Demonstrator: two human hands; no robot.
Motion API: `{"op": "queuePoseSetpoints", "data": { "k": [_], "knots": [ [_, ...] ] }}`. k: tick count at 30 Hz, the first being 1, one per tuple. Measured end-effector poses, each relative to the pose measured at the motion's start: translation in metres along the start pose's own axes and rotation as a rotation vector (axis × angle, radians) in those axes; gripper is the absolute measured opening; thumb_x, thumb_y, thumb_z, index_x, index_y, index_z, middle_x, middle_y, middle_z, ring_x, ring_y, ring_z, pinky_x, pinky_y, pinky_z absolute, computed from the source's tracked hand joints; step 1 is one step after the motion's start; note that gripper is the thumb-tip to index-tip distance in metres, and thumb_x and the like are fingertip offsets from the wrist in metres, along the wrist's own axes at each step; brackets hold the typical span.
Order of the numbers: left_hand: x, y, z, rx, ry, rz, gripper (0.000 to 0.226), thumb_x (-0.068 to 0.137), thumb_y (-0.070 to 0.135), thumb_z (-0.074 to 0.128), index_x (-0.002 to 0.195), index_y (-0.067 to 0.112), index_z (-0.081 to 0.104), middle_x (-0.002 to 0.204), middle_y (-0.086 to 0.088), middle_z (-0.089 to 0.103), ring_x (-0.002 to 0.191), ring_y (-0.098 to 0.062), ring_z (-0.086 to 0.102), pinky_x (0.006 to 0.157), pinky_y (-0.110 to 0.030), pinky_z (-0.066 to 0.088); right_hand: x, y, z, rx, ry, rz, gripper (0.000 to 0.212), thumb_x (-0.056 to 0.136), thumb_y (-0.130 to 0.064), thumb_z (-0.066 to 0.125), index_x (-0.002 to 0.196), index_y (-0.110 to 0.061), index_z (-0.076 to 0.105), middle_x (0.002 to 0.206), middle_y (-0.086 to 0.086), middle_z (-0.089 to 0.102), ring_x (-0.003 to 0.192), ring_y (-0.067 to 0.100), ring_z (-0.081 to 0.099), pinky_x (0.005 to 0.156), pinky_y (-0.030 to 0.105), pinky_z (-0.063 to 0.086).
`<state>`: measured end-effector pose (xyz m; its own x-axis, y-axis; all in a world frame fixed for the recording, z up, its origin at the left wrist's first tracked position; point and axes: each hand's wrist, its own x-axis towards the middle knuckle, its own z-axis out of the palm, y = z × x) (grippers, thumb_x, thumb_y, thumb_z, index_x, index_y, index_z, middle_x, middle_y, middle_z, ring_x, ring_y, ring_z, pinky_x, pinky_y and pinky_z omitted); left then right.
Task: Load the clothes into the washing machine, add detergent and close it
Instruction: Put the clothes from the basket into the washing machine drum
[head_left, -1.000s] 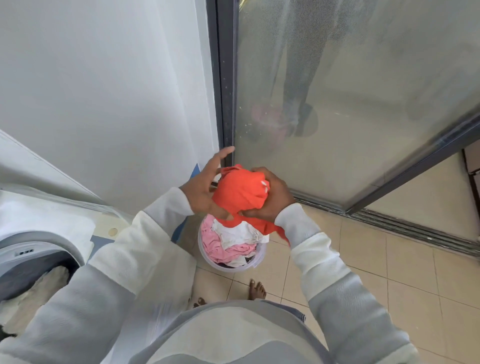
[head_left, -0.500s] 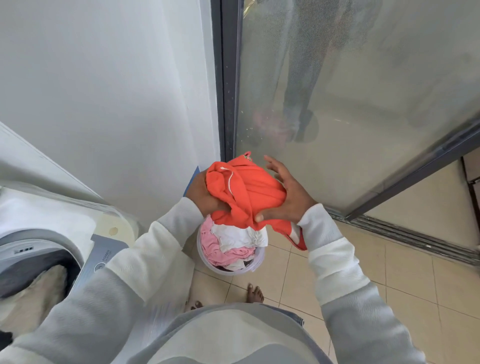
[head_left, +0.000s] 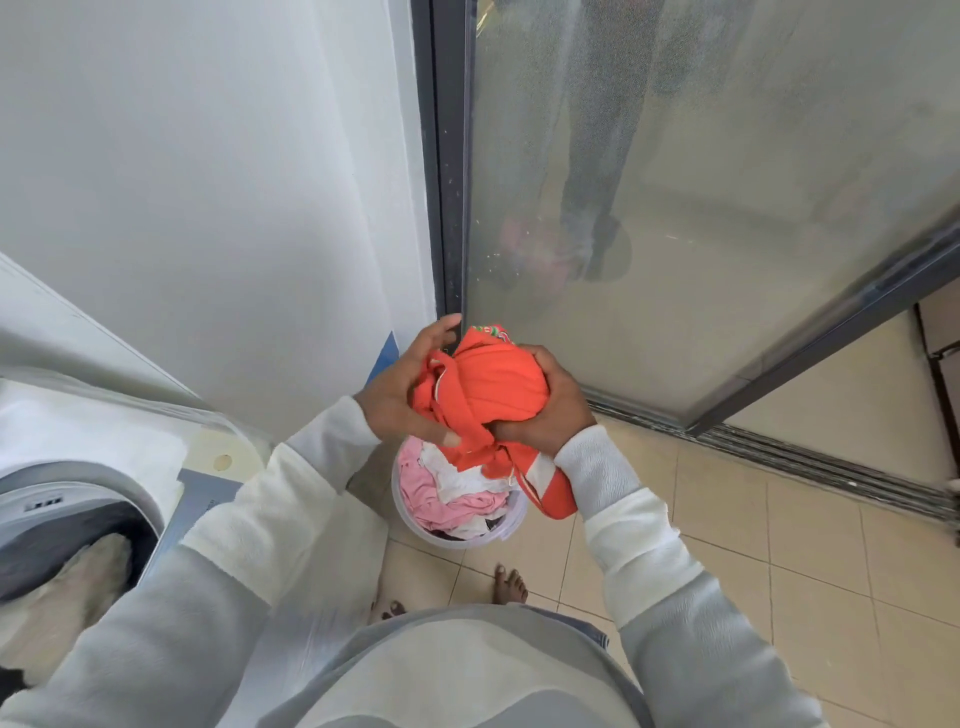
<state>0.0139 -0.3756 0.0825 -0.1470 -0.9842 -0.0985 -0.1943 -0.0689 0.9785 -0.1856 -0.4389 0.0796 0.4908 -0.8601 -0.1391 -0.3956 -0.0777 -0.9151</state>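
Clear plastic bucket (head_left: 415, 512) sits on the tile floor (head_left: 779, 519) right under both hands, w/ pink (head_left: 431, 493) & white clothes (head_left: 457, 475) heaped to the rim. Above it a bunched orange garment (head_left: 493, 384) is held between both hands; its tail w/ a white stripe hangs below the right wrist, just over the bucket rim. Left hand (head_left: 400, 395) half open, fingers spread, thumb & palm pressed to the garment's left side. Right hand (head_left: 550, 410) curled tight round the garment's right & lower side, gripping it.

Washing machine (head_left: 57, 519) well left of & below the left hand, drum opening uncovered, a pale fluffy item (head_left: 78, 577) inside.

White wall (head_left: 208, 182) past the left hand; dark door frame (head_left: 447, 171) & frosted glass door (head_left: 727, 156) just beyond the fingertips. Bare tile to the right of the right hand. Bare feet (head_left: 511, 584) close below the bucket.

Small green/red print at the garment's top edge & marks on the machine panel, both too small to read
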Motion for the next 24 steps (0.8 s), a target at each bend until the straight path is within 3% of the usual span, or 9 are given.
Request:
{"op": "queuePoseSetpoints", "data": {
  "k": [2, 5, 6, 10, 12, 15, 19, 21, 24],
  "knots": [
    [0.004, -0.002, 0.005, 0.158, -0.006, 0.024, 0.134, 0.038, 0.035, 0.097, 0.145, 0.044, 0.017, 0.146, -0.005, 0.036, 0.132, -0.023, 0.044, 0.104, -0.043, 0.044, 0.005, -0.015, -0.003, -0.203, -0.037, -0.028, 0.081, 0.042, -0.033, 0.084, 0.111, -0.048, 0.046, 0.106, -0.009, 0.060, 0.093, 0.013, 0.059, 0.086, 0.025, 0.049],
    [0.009, 0.010, 0.028, 0.528, 0.157, 0.002, 0.133, 0.042, 0.030, 0.093, 0.148, 0.040, 0.013, 0.147, 0.004, 0.029, 0.125, -0.018, 0.048, 0.102, -0.038, 0.046, 0.009, -0.035, -0.003, -0.414, -0.097, -0.094, 0.092, 0.051, -0.024, 0.086, 0.131, -0.042, 0.044, 0.122, -0.005, 0.053, 0.103, 0.016, 0.054, 0.087, 0.022, 0.041],
    [0.009, 0.011, 0.033, 0.552, 0.230, -0.041, 0.131, 0.041, 0.029, 0.092, 0.148, 0.040, 0.016, 0.144, 0.005, 0.032, 0.120, -0.016, 0.051, 0.101, -0.035, 0.046, 0.010, -0.040, -0.003, -0.429, -0.113, -0.103, 0.094, 0.051, -0.022, 0.086, 0.133, -0.041, 0.043, 0.123, -0.005, 0.050, 0.102, 0.015, 0.053, 0.086, 0.022, 0.041],
    [0.012, 0.002, 0.029, 0.383, 0.447, -0.056, 0.097, 0.042, 0.030, 0.084, 0.131, 0.031, 0.046, 0.120, 0.004, 0.058, 0.104, -0.014, 0.061, 0.092, -0.035, 0.051, 0.009, -0.041, -0.013, -0.316, -0.181, -0.185, 0.101, 0.046, -0.026, 0.093, 0.128, -0.049, 0.038, 0.127, -0.009, 0.045, 0.111, 0.009, 0.049, 0.098, 0.028, 0.043],
    [0.012, 0.002, 0.024, 0.280, 0.520, -0.092, 0.079, 0.039, 0.030, 0.079, 0.115, 0.026, 0.055, 0.100, 0.002, 0.066, 0.090, -0.016, 0.065, 0.079, -0.025, 0.053, 0.009, -0.032, -0.021, -0.211, -0.158, -0.189, 0.109, 0.039, -0.041, 0.094, 0.133, -0.045, 0.037, 0.136, -0.012, 0.047, 0.122, 0.008, 0.049, 0.104, 0.030, 0.042],
    [0.013, -0.001, 0.018, 0.030, 0.563, -0.040, 0.064, 0.031, 0.031, 0.075, 0.092, 0.028, 0.055, 0.079, 0.005, 0.061, 0.072, -0.014, 0.056, 0.066, -0.025, 0.047, 0.007, -0.017, -0.024, -0.053, -0.123, -0.170, 0.126, 0.034, -0.049, 0.090, 0.145, -0.034, 0.032, 0.144, -0.011, 0.042, 0.131, 0.003, 0.043, 0.103, 0.018, 0.037],
    [0.016, 0.009, 0.036, -0.344, 0.593, -0.048, 0.068, 0.030, 0.028, 0.071, 0.095, 0.016, 0.053, 0.085, 0.001, 0.059, 0.079, -0.015, 0.055, 0.073, -0.031, 0.049, 0.002, 0.000, -0.007, 0.241, -0.112, -0.135, 0.124, 0.039, -0.026, 0.090, 0.144, -0.028, 0.024, 0.140, -0.007, 0.045, 0.125, 0.001, 0.050, 0.097, 0.015, 0.042],
    [0.016, 0.008, 0.046, -0.333, 0.555, -0.089, 0.078, 0.029, 0.030, 0.073, 0.103, 0.021, 0.051, 0.096, -0.001, 0.061, 0.089, -0.017, 0.058, 0.082, -0.036, 0.050, 0.001, 0.012, 0.004, 0.351, -0.016, -0.059, 0.117, 0.037, -0.022, 0.089, 0.141, -0.016, 0.036, 0.131, 0.003, 0.056, 0.117, 0.011, 0.058, 0.094, 0.026, 0.048],
    [0.011, -0.003, 0.042, -0.193, 0.346, -0.232, 0.120, 0.028, 0.039, 0.088, 0.137, 0.024, 0.040, 0.127, -0.002, 0.056, 0.120, -0.025, 0.055, 0.102, -0.041, 0.044, 0.001, 0.017, 0.011, 0.465, 0.103, 0.047, 0.107, 0.033, -0.024, 0.089, 0.130, -0.005, 0.051, 0.121, 0.014, 0.064, 0.112, 0.030, 0.062, 0.090, 0.042, 0.053]
  ]
}}
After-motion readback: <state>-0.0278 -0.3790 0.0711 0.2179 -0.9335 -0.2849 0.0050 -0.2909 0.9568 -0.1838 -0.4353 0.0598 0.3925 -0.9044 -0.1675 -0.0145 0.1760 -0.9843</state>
